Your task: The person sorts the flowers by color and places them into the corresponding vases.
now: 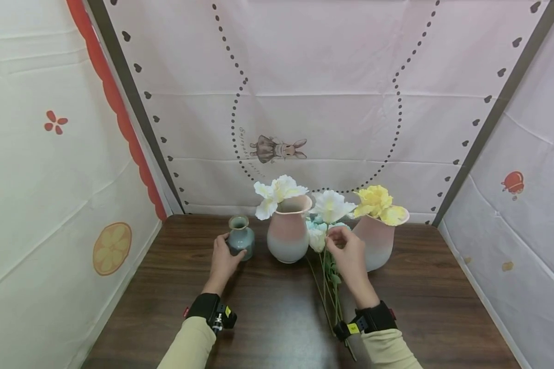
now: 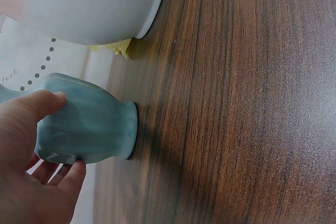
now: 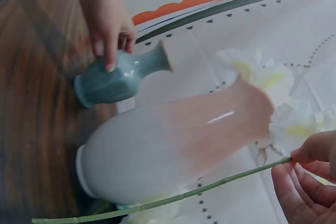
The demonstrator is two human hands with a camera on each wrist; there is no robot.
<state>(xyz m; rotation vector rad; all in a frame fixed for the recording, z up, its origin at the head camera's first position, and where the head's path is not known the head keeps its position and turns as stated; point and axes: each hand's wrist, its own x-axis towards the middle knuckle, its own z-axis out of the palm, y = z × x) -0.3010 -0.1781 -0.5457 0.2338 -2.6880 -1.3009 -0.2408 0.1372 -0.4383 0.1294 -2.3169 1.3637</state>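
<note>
My left hand curls round the body of a small teal vase, thumb on one side and fingers on the other. In the left wrist view the teal vase stands upright with its foot on or very near the table. My right hand pinches the green stem of a white artificial flower between thumb and fingertips. That flower is upright, its long bare stem hanging down. Beside it lie pale blue and white flowers, partly hidden by the right hand.
A pink-and-white vase holding a white flower stands between the hands. Behind the right hand, another pink-and-white vase holds a yellow flower. Printed cloth walls enclose the brown wooden table.
</note>
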